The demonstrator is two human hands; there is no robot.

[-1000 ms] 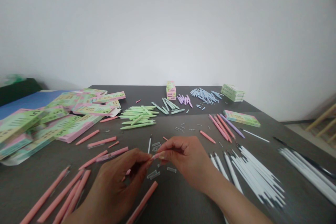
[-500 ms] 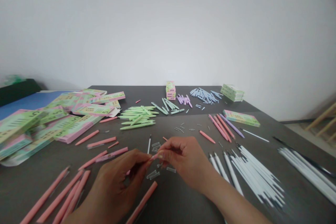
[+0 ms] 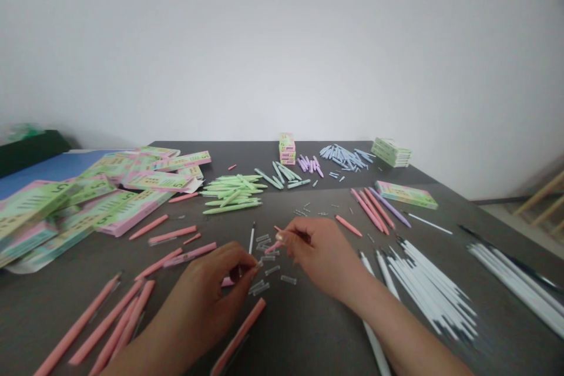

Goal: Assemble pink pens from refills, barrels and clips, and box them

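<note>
Well in from the far edge of the worktop [image 3: 321,335], the left hand [image 3: 211,291] pinches what looks like a clear piece [image 3: 259,264], the right hand [image 3: 319,252] a pink part [image 3: 273,247]; a loose grip could drop either among clear tubes [image 3: 288,279].

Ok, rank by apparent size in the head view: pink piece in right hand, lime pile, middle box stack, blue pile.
1. Lime pile
2. Blue pile
3. Middle box stack
4. Pink piece in the right hand, partly hidden
</note>
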